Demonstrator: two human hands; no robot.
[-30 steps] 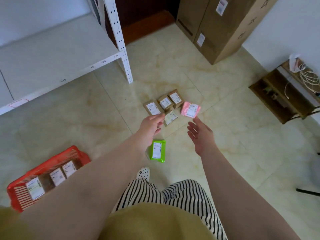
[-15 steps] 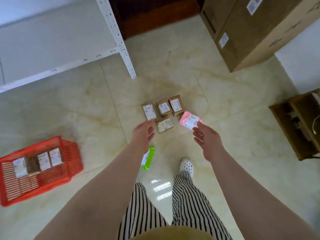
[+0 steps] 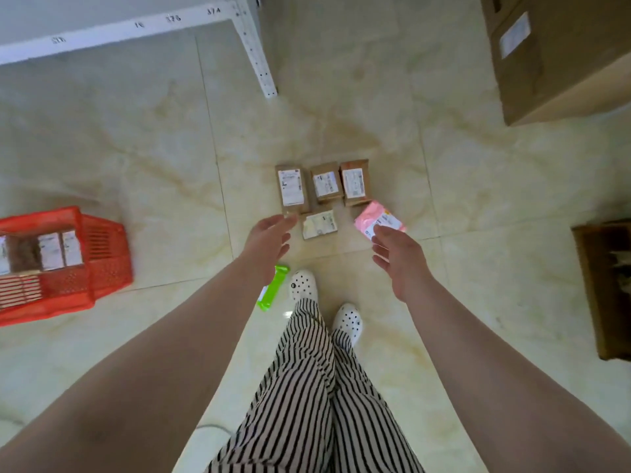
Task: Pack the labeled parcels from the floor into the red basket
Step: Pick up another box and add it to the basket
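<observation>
Three brown labeled parcels [image 3: 322, 184] lie in a row on the tiled floor. A pale parcel [image 3: 320, 226] and a pink parcel [image 3: 375, 218] lie just in front of them. A green parcel [image 3: 273, 291] lies nearer my feet, partly hidden by my left forearm. My left hand [image 3: 269, 235] reaches out, fingers straight, empty, its tips near the leftmost brown parcel. My right hand [image 3: 397, 256] is open and empty, its fingertips over the pink parcel's near edge. The red basket [image 3: 102, 254] stands on the floor at the left with several labeled parcels inside.
A white metal shelf leg [image 3: 261, 59] stands beyond the parcels. Large cardboard boxes [image 3: 560, 56] fill the upper right. A low wooden crate [image 3: 607, 285] sits at the right edge. My feet in white clogs [image 3: 304, 285] stand just short of the parcels.
I have stepped closer and the view has tilted down. Both hands have reached farther toward the parcels, the right now over the pink one. The basket has shifted left in view.
</observation>
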